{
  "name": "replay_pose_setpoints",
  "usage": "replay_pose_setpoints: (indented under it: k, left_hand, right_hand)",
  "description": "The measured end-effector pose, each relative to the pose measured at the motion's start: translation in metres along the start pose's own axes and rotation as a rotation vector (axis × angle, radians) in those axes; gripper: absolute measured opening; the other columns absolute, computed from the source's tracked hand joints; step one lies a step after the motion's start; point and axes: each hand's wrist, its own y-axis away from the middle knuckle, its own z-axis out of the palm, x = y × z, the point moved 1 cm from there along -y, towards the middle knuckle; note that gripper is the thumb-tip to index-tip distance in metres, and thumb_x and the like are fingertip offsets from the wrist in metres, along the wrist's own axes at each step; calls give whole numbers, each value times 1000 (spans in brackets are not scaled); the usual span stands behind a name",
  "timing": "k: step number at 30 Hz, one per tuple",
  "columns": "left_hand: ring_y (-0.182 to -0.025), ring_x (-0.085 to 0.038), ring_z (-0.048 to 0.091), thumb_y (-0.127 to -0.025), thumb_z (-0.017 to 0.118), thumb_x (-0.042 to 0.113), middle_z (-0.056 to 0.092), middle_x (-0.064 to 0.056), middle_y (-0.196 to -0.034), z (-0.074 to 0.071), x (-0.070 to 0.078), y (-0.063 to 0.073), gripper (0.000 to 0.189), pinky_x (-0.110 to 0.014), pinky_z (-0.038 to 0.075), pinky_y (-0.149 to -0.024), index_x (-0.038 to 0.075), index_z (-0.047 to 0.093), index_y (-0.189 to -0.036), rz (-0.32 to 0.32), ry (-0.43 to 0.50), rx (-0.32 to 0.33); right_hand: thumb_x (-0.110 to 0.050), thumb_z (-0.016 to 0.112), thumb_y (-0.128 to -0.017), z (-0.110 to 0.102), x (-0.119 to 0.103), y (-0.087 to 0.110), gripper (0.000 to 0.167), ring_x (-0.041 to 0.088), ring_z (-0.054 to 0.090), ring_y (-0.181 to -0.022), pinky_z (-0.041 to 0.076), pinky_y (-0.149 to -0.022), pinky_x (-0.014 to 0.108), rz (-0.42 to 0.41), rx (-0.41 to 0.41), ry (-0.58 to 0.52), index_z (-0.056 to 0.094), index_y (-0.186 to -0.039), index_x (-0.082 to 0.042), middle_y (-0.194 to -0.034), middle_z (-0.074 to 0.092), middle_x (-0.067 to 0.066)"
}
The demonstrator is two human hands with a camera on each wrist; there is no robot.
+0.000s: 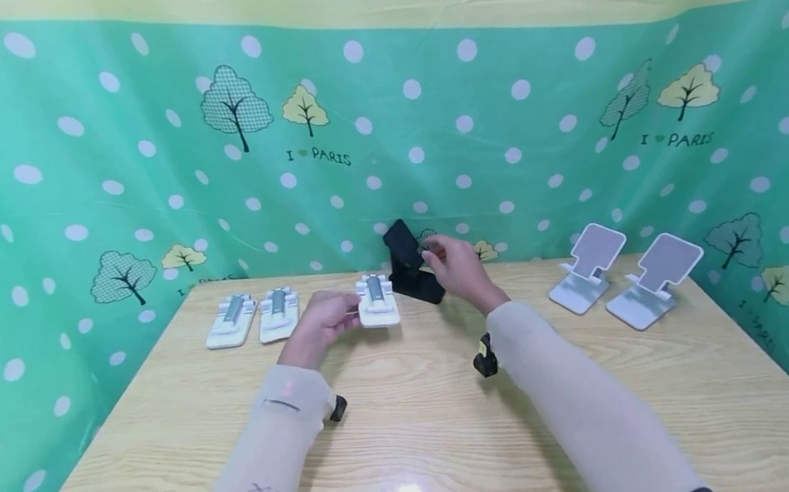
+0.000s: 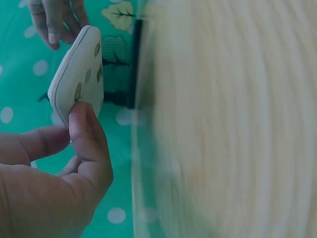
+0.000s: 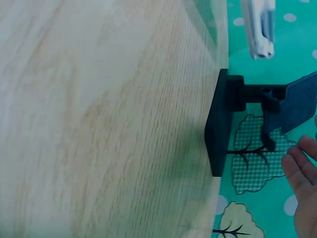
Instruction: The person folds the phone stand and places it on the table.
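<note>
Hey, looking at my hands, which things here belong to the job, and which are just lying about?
Seemingly in the job:
- folded white stand, pinched by the left hand
- unfolded black stand, close to the right hand

Apparently lying about, untouched:
- two folded stands, left
- two unfolded stands, right
- printed cloth behind

Booth: printed cloth (image 1: 399, 170), wooden table (image 1: 415, 394)
</note>
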Motion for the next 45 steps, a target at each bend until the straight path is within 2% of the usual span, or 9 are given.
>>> replay_pose_setpoints:
  k: [6, 11, 16, 20, 26, 37, 45]
  left_hand:
    - [-73, -14, 65, -101, 58, 1, 67, -14, -102, -14, -5, -7, 35, -22, 58, -66, -11, 54, -133, -37, -52, 58]
    - [-70, -14, 66, -100, 59, 1, 69, -13, -97, -26, -6, -11, 35, -24, 60, -67, -11, 54, -133, -62, -65, 83]
    - [-70, -16, 67, -99, 58, -2, 68, -16, -99, -33, -4, -13, 39, -26, 61, -70, -14, 51, -135, -68, -79, 99]
    - [-72, -16, 67, -100, 57, -2, 65, -17, -104, -40, -2, -14, 41, -27, 62, -74, -14, 49, -138, -91, -117, 113]
    - [-78, -19, 68, -100, 56, -2, 63, -19, -110, -51, -1, -17, 46, -31, 62, -80, -12, 43, -143, -126, -126, 119]
    - [-76, -19, 62, -100, 52, -4, 58, -14, -98, -61, 1, -18, 35, -31, 61, -77, -12, 48, -134, -140, -182, 70]
    - [-78, -19, 63, -101, 54, -3, 59, -14, -101, -71, 7, -13, 40, -34, 61, -84, -10, 45, -139, -160, -229, 91]
  right_hand:
    - [-25, 57, -107, 7, 7, -6, 44, 29, 63, -117, 55, -97, 44, 70, -62, -17, 54, -143, -1, -126, 66, 13]
    - [-31, 54, -108, 11, 6, -10, 54, 33, 53, -133, 47, -109, 48, 105, -90, 1, 43, -153, -3, -144, 56, 18]
    - [-34, 51, -109, 14, 4, -16, 60, 34, 45, -141, 40, -115, 48, 130, -91, -65, 36, -156, -1, -153, 48, 21]
    - [-35, 50, -109, 18, 1, -18, 62, 35, 41, -144, 38, -117, 48, 171, -119, -107, 34, -157, 0, -155, 45, 22]
    - [-33, 52, -108, 22, 0, -19, 62, 34, 38, -146, 35, -119, 48, 217, -140, -133, 32, -159, -3, -157, 42, 20]
    - [-28, 55, -108, 23, -3, -21, 64, 33, 34, -148, 33, -120, 48, 238, -165, -152, 28, -161, -9, -160, 39, 17]
    - [-31, 56, -107, 22, -3, -28, 65, 32, 34, -149, 33, -120, 48, 251, -187, -127, 28, -162, -10, -160, 39, 16]
